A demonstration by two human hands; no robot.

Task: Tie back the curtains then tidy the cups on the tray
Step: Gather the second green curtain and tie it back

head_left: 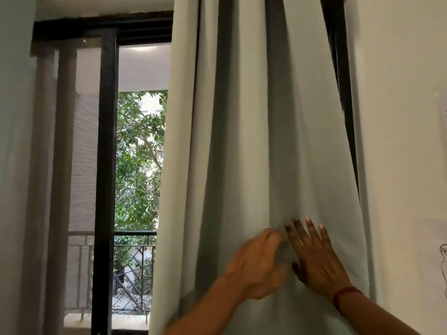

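A pale grey-green curtain (242, 117) hangs in long folds over the right half of the window, from the top of the view to the bottom. My left hand (256, 264) is blurred, its fingers curled into a fold of the cloth at about waist height. Right beside it, my right hand (316, 259) lies flat against the curtain with its fingers spread upward. A red band circles the right wrist. No tie-back, tray or cups are in view.
The dark door frame (106, 165) stands left of the curtain, with a balcony railing (130, 262) and green trees behind the glass. A second gathered curtain (48, 189) hangs at the far left. A white wall (399, 141) closes the right side.
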